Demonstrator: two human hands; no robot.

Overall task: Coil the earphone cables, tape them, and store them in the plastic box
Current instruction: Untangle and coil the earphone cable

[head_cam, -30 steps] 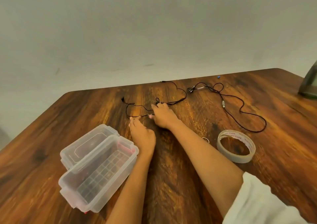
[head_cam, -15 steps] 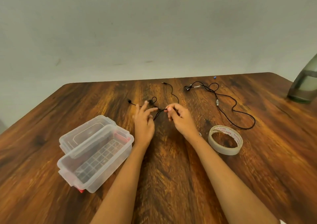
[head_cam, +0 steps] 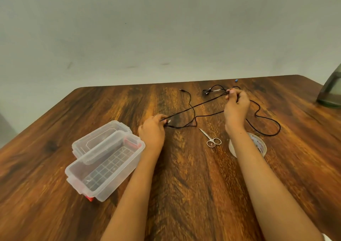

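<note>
The wooden tabletop [head_cam: 184, 185] fills the lower half of the frame. At lower left on it stands the plastic box [head_cam: 120, 178], open and with nothing inside, and its lid [head_cam: 92, 137] lies just behind it. My left hand [head_cam: 152, 130] is in the middle of the frame, fingers curled and pinching one end of a black earphone cable [head_cam: 208, 100]. My right hand [head_cam: 237, 106] is at upper right, and its fingertips pinch the same cable. The cable runs as a straight line between the two hands, while its slack part and plug lie on the wood behind. The tape roll [head_cam: 258, 144] is half hidden under my right forearm. The second cable [head_cam: 279, 130] makes a loose loop at the right, and the scissors [head_cam: 212, 139] lie between my arms.

I think the danger is a tangle. The slack part crosses under the stretched line, so if I begin to coil now, a knot can form. My right hand is also very near the second cable, and I could catch both wires together. If I pull harder, the thin wire may suffer. My forearm may also push the tape roll.

Half a second ago both hands were close together in the centre, holding the cable as a small bunch. Now they are well apart and the cable is drawn out. The scissors, mostly covered before by my right arm, now show whole
</note>
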